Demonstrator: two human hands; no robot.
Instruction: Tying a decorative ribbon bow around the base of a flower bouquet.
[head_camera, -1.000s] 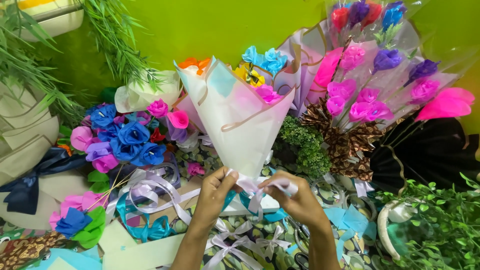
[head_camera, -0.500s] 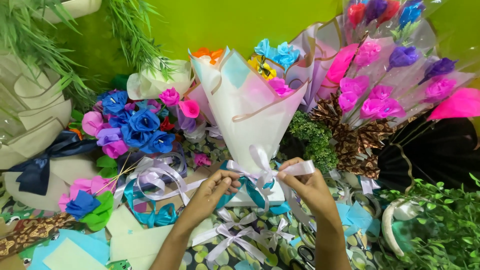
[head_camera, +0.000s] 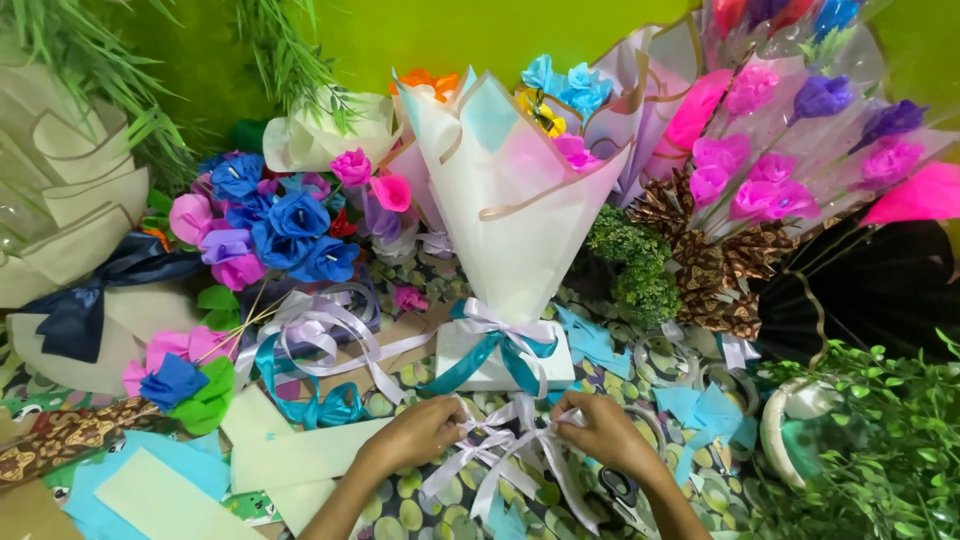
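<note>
Looking down from the head view: my hands have dropped from the bouquet's (head_camera: 505, 215) tied stem to the desk (head_camera: 400, 510), left hand (head_camera: 415, 438) and right hand (head_camera: 600, 432) each pinching the white ribbon bow (head_camera: 505, 445) just before it.

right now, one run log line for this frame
left hand: pinching white ribbon | right hand: pinching same ribbon | bouquet: upright behind hands, bow tied
</note>
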